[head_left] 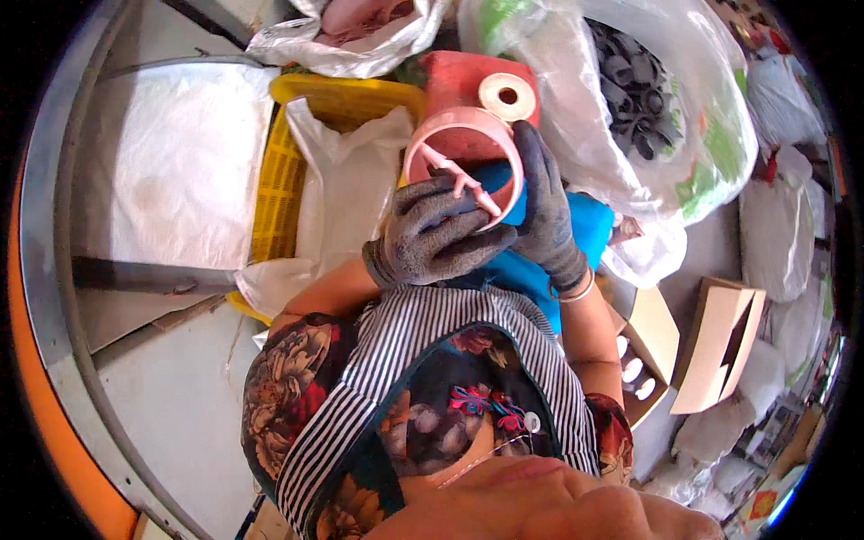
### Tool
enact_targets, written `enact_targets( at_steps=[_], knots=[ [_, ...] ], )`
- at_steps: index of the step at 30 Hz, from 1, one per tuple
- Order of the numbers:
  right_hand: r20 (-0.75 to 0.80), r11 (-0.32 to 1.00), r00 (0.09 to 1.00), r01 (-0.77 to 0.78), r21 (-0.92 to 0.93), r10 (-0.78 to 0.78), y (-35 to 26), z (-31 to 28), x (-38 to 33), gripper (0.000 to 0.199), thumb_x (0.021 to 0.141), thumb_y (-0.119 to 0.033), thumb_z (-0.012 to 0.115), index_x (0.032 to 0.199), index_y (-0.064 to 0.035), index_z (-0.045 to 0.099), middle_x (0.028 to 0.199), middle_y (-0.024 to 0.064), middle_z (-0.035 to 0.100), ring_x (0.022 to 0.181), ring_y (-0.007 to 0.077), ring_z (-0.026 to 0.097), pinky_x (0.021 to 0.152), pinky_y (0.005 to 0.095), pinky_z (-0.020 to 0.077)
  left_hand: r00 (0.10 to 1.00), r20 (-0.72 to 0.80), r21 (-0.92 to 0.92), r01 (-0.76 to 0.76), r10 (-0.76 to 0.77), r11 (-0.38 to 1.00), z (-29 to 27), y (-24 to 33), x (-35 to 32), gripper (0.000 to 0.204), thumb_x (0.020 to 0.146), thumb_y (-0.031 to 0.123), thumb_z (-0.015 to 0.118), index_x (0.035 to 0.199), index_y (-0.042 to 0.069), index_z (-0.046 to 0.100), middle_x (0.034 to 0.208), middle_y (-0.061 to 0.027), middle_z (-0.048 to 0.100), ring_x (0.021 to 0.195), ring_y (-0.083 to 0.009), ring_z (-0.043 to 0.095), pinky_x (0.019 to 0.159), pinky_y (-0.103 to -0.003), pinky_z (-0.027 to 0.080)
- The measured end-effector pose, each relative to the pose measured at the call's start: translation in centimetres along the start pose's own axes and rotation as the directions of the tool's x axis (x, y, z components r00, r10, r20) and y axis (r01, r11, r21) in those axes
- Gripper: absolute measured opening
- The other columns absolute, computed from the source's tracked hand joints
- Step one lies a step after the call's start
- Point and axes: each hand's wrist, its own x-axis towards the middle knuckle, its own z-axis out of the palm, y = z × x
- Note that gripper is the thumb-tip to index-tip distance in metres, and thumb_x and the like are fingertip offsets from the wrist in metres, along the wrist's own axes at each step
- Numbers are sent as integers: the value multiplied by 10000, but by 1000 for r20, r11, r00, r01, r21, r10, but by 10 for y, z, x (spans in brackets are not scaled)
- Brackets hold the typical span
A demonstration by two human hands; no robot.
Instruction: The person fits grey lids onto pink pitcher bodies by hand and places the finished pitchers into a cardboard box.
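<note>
While bulging at upper right, spilling over a blue cloth-covered block (576, 236): big clear plastic bag (630, 99) stuffed with dark grey ring-shaped parts (634, 85). Lying flat at far left on a grey metal counter (180, 396): wide white sheet (171, 153). Sitting beside it, lined with a white bag (337, 189): yellow slatted crate (274, 180). Crowding the top edge: another clear bag with something pinkish inside (351, 27). Standing open at lower right, holding small white pieces: tan cardboard boxes (720, 346), with more pale bags heaped past them.

Standing just behind the hands, partly blocking the crate: red block (468, 76) with a white tape roll (506, 94) on it.

Gripping from the right rim, grey-gloved: right hand (544, 211), fingers (531, 157) curling over the edge of a pink plastic ring (463, 162) held up in front of the chest. Closing below and inside the ring: left hand (432, 243), gloved fingers (450, 202) pinching a thin pink spoke (463, 184) crossing the ring's opening.
</note>
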Motion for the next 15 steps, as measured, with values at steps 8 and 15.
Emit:
enact_targets(
  at_steps=[8, 15],
  knots=[
    [19, 975, 974, -223, -11, 224, 4, -44, -74, 1204, 646, -476, 914, 1555, 32, 309, 1549, 264, 405, 1424, 435, 409, 1183, 488, 330, 940, 342, -114, 48, -6, 992, 47, 16, 22, 567, 828, 502, 713, 1336, 260, 643, 1447, -53, 545, 1324, -311, 496, 1138, -605, 351],
    [-47, 962, 961, -272, -28, 271, 12, -25, -88, 1136, 715, -275, 932, 1561, 66, 256, 1503, 236, 474, 1379, 353, 488, 1155, 433, 393, 937, 349, 13, -37, 30, 999, 75, 11, 30, 387, 934, 466, 601, 1149, 155, 684, 1078, -84, 650, 1015, -289, 606, 1000, -548, 449]
  ],
)
